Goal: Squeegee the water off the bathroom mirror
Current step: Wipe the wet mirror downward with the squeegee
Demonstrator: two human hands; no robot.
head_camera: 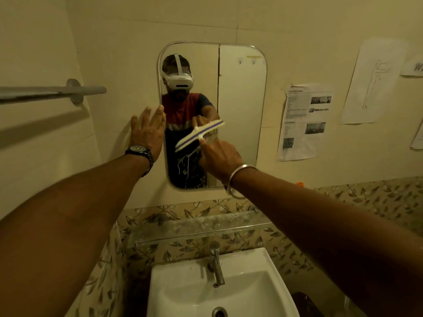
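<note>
- Head view, only angle we get: the mirror sits centre frame, a tall rounded panel on the tiled wall above the sink.
- The squeegee is on the glass around the middle. It's a white blade with a purple stripe, tilted so its right end rides higher than its left.
- The right hand has it by the short handle, fingers wrapped round it. The fingertips themselves are tucked behind the back of the hand, so I can't see exactly how they sit.
- The left hand is flat and spread, fingers straight, gripping nothing. It's pressed on the wall right at the mirror's left edge, looks like bracing.
- The water streaks run down the lower left of the glass, just under the blade. The upper part looks pretty dry to me, so I'd guess it's partway done.
- How I'd do this pass: level the blade a bit so the whole rubber edge touches, then keep even pressure and pull straight down through those drips in one go.
- Overlap the next stroke a little and run off the bottom edge so the water drops toward the shelf and sink, not back on the glass.
</note>
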